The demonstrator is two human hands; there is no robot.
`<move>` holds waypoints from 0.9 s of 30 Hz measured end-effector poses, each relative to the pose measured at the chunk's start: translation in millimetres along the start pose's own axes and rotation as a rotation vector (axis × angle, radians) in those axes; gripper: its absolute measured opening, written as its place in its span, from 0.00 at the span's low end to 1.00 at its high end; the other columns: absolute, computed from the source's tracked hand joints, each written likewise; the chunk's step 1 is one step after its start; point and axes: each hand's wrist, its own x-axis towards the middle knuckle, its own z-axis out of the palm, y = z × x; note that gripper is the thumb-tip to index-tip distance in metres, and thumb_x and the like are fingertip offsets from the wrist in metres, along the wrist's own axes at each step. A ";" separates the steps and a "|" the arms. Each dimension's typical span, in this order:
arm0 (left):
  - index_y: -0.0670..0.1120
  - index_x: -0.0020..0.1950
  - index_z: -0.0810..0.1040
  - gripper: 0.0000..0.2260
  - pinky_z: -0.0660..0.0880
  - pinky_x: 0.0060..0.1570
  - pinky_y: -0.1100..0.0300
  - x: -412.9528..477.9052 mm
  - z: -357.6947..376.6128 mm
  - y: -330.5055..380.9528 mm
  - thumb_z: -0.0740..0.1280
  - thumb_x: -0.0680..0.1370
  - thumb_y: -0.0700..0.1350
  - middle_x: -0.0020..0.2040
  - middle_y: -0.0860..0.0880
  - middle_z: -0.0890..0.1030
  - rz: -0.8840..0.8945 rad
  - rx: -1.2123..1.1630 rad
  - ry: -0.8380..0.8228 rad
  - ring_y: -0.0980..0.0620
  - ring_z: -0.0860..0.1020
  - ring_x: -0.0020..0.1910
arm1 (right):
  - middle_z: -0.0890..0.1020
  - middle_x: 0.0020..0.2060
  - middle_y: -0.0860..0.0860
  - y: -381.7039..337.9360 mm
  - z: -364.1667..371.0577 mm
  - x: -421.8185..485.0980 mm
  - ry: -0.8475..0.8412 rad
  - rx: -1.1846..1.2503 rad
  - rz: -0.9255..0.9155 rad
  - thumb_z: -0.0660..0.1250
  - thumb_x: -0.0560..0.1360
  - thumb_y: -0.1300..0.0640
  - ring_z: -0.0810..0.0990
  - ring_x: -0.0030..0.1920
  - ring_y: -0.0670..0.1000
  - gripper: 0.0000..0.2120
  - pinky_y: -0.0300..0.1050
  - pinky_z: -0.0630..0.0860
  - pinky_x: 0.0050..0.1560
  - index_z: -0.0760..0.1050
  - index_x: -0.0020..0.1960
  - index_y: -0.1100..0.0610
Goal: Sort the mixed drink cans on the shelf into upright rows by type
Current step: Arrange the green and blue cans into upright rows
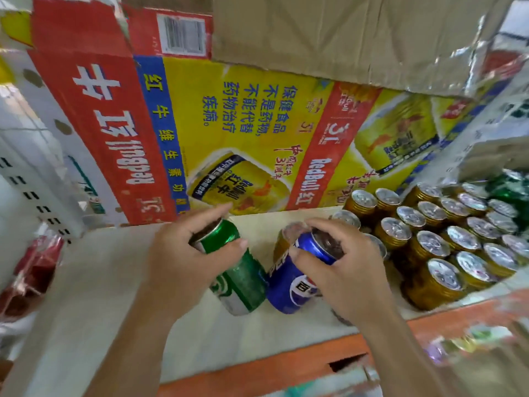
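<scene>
Mid-sort: left hand [177,253] fingers hold the tilted green metal can [243,276], right hand [346,267] fingers the blue metal can [286,285]. Next: stand both upright, in separate rows.

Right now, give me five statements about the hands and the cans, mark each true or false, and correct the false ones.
1. The left hand grips the green can near its top. True.
2. The right hand holds a gold can. False: it grips the blue can near its top.
3. The gold cans at the right lie on their sides. False: they stand upright in rows.
4. The green can and the blue can are both tilted. True.
5. The carton behind the cans is plain white. False: it is printed in yellow, red and blue.
</scene>
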 end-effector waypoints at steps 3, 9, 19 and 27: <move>0.65 0.51 0.81 0.22 0.71 0.42 0.75 -8.1 36.0 17.7 0.76 0.59 0.64 0.50 0.67 0.81 -0.006 -0.043 -0.087 0.68 0.78 0.49 | 0.81 0.45 0.37 21.8 -40.4 -15.4 0.108 0.033 0.031 0.71 0.64 0.45 0.81 0.47 0.43 0.17 0.45 0.81 0.45 0.80 0.53 0.45; 0.65 0.47 0.83 0.19 0.72 0.39 0.75 -39.8 143.4 65.3 0.72 0.57 0.61 0.48 0.69 0.80 0.056 -0.090 -0.253 0.70 0.78 0.44 | 0.83 0.43 0.41 83.9 -137.4 -52.9 0.373 0.136 0.155 0.69 0.62 0.38 0.82 0.44 0.43 0.19 0.40 0.77 0.45 0.81 0.50 0.42; 0.63 0.53 0.80 0.18 0.72 0.45 0.74 -96.6 327.1 139.1 0.75 0.64 0.55 0.51 0.65 0.79 0.135 -0.003 -0.372 0.65 0.77 0.53 | 0.82 0.37 0.49 197.6 -292.4 -119.0 0.664 0.291 0.364 0.70 0.58 0.38 0.83 0.37 0.53 0.17 0.53 0.81 0.37 0.79 0.45 0.42; 0.59 0.56 0.80 0.20 0.71 0.50 0.67 -86.2 442.1 173.1 0.78 0.66 0.53 0.52 0.63 0.77 0.196 0.050 -0.367 0.65 0.75 0.53 | 0.81 0.35 0.48 259.4 -373.7 -118.3 0.746 0.310 0.386 0.76 0.70 0.56 0.78 0.30 0.42 0.08 0.34 0.74 0.28 0.78 0.45 0.51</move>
